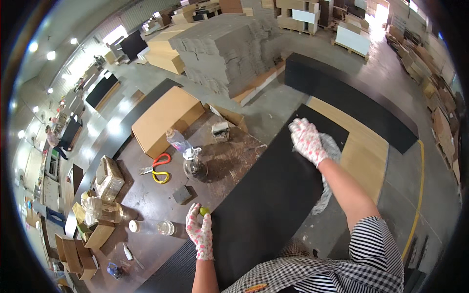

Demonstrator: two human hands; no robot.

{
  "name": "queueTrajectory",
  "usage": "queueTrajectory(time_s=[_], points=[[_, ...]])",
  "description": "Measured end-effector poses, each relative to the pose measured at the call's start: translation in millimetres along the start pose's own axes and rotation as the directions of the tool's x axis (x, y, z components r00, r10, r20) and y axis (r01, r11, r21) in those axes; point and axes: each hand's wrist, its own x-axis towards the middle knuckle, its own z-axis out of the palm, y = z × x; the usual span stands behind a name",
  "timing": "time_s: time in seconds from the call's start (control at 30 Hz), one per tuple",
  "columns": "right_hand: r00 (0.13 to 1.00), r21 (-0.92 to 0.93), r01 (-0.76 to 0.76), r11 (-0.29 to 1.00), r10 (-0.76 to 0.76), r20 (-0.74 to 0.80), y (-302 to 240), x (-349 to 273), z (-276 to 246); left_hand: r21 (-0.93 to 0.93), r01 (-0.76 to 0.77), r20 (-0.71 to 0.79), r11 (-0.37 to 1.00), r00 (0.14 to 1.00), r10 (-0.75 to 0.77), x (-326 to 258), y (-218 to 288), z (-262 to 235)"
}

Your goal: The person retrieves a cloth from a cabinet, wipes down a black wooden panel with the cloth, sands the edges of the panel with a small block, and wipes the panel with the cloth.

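Note:
A long black board [266, 205] lies slantwise in front of me across the worktable. My left hand [199, 234], in a white glove with pink dots, is at the board's left edge. Its thumb and fingers pinch a small round green thing [204, 211], whose kind I cannot make out. In a matching glove, my right hand [308, 141] rests on the board's far end with the fingers bent and drawn together. Whatever those fingers hold, if anything, is hidden. Crumpled pale wrapping [326, 193] shows along the board's right edge, beside my right forearm.
On the brown table [229, 161] are scissors [157, 168], a dark block [183, 195], a dark glass jar [195, 168], a clear bottle [151, 227] and a cardboard box [168, 117]. Another black panel [347, 97] stands beyond my right hand. Stacked grey sheets [220, 53] rise behind.

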Motion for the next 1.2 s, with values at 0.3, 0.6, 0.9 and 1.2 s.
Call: queueTrajectory(time_s=[0.3,0.6,0.9,1.2], points=[[0.956,0.331,0.264,0.906,-0.201,-0.212,-39.4,-22.3,-1.3,0.009,0.055,-0.157,0.998,0.986,-0.053,-2.4,-4.5,-17.9],[0.99,0.226,-0.072,0.971,0.098,-0.106,57.6,25.7,49.2,-0.003,0.18,-0.158,0.984,0.971,-0.178,-7.1,5.2,-8.5],[0.988,0.205,-0.066,0.977,0.092,-0.122,65.3,30.9,41.4,0.088,0.2,-0.166,0.976,0.969,-0.183,-4.6,11.4,-1.7],[0.968,0.17,-0.235,0.957,0.246,-0.045,92.9,33.3,30.3,0.091,0.16,-0.177,0.983,0.974,-0.142,0.6,-4.2,-4.5]])
